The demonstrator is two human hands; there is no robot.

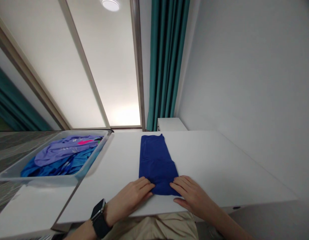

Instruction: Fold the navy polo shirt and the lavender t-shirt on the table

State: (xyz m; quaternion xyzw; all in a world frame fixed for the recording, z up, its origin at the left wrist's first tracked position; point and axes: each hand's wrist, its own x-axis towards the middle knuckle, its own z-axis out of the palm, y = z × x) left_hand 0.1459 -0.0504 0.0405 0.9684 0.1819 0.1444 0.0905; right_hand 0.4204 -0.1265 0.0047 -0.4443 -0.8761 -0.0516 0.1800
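"What's nearest?"
"Creased beige trousers (157,228). Then the left hand (135,194), palm down, curls over one near corner of the folded dark-blue garment (156,160) (whether it pinches, I can't tell); the right hand (191,192) lies loosely on the other, thumb spread."
"And the garment?"
"Smooth, narrowing away across the white table (207,160)."
"Farther?"
"Leftward, a translucent plastic tub (56,180) of rumpled clothes (66,150); then a pleated teal curtain (167,60)."

Shows solid dark blue on the folded rectangular cloth garment (156,161), plain white on the flat tabletop (209,160). Mixes lavender, bright blue and hot pink among the crumpled fabric clothes (60,153). Shows teal on the pleated cloth curtain (167,63).
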